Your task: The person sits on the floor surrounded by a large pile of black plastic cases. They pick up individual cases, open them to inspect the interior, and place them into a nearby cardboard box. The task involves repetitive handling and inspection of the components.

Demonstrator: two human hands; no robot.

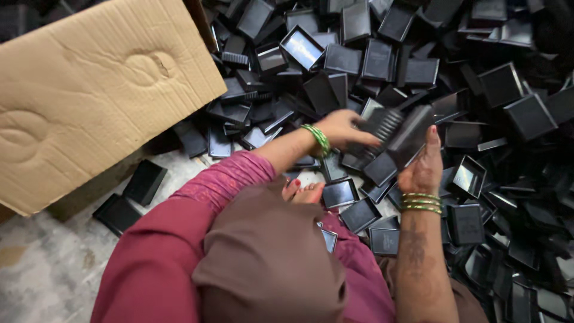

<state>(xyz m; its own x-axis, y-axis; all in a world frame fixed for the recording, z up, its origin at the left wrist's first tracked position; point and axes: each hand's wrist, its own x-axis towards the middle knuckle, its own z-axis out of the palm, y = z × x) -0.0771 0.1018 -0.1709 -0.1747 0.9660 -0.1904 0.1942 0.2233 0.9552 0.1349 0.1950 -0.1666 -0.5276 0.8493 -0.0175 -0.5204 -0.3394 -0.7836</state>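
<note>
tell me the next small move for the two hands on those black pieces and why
Probably bring the two pieces together. The left hand grips a ribbed black piece and the right hand holds a black tray-like piece right against it, both lifted above the heap of black trays. They already touch edge to edge, so seating one in the other seems the natural small step.

Left hand [344, 127] and right hand [423, 169] reach forward, fingers curled.

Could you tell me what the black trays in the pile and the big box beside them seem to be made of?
Black trays: probably moulded plastic, semi-glossy, with thin rigid walls catching window-like glints. Big box: corrugated cardboard, matt brown, with dents and fluted ripples on its face.
</note>
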